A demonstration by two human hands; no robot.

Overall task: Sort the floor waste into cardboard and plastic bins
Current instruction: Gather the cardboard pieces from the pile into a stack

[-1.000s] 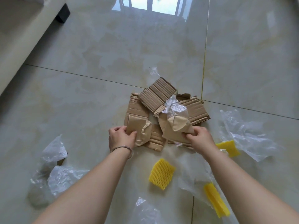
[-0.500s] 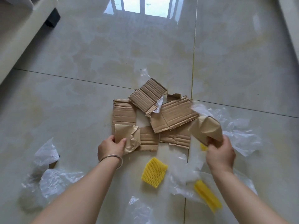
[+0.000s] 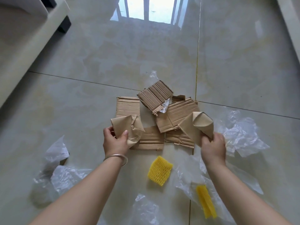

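Several torn brown cardboard pieces (image 3: 177, 116) lie in a loose pile on the tiled floor. My left hand (image 3: 115, 142) grips a crumpled sheet of brown paper (image 3: 129, 127) at the pile's left edge. My right hand (image 3: 212, 146) holds a second brown paper piece (image 3: 203, 124), rolled into a cone shape and lifted over the pile's right side. Clear plastic film lies to the right (image 3: 240, 133), to the left (image 3: 56, 161) and near my arms (image 3: 144, 210). Two yellow foam nets rest on the floor, one in the middle (image 3: 159, 171) and one lower right (image 3: 206, 203).
A pale sofa or bench base (image 3: 24, 41) with a dark foot (image 3: 65, 25) runs along the left. A light skirting edge (image 3: 290, 25) shows at the upper right. Glossy floor tiles (image 3: 146, 51) stretch beyond the pile. No bins are in view.
My right hand pulled its brown paper off the pile and out to the right, and the clear plastic that lay on it is gone from it. The left hand lifted its crumpled paper slightly.
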